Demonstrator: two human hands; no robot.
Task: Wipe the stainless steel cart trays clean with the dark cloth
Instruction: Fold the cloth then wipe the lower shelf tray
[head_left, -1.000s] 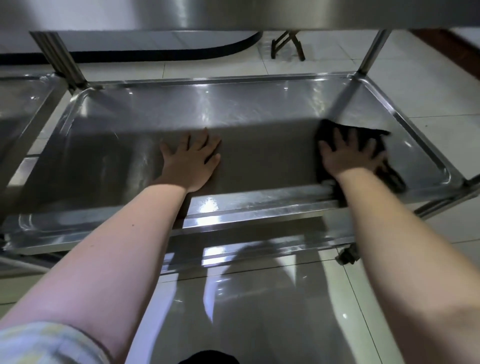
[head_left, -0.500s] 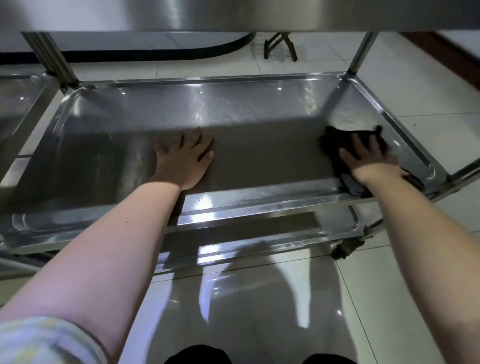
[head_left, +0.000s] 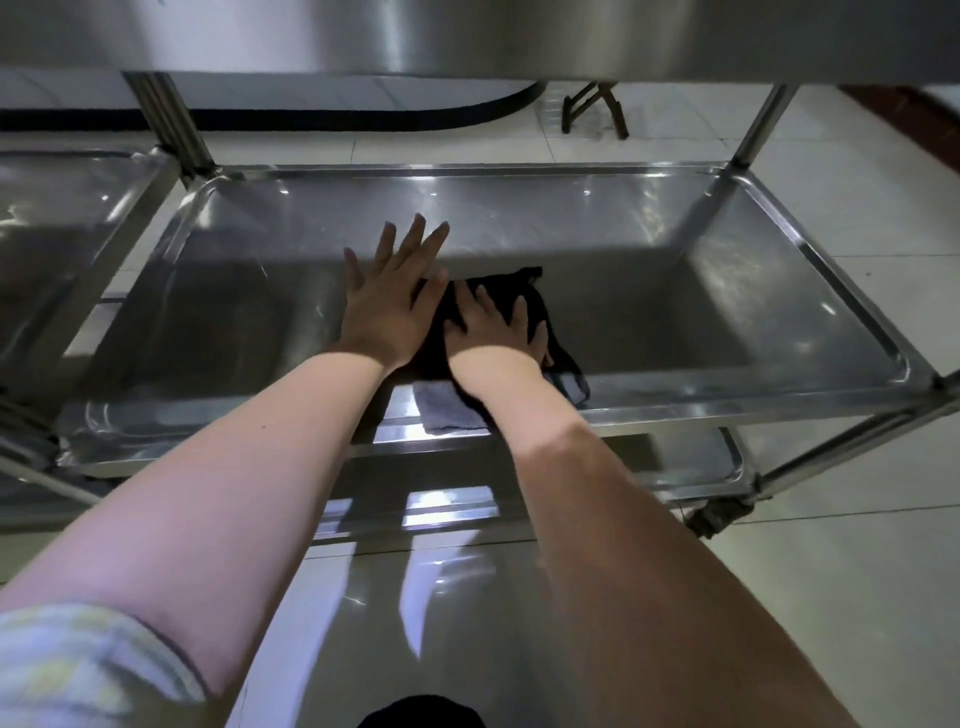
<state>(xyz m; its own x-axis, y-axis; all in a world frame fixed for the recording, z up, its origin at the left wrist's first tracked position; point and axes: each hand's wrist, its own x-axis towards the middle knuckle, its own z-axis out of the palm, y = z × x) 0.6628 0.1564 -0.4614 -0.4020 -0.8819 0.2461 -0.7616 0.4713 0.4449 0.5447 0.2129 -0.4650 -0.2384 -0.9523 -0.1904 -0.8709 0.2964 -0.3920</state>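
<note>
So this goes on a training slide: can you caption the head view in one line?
Right hand presses the dark cloth flat on the middle cart tray; left hand rests alongside.

I see bare tray (head_left: 675, 312) floor open toward the right edge and toward the left edge. My two hands and the dark cloth (head_left: 524, 291) crowd the middle of the near edge. The upper shelf (head_left: 467, 36) overhangs, and corner posts (head_left: 171, 119) block the far corners.
</note>
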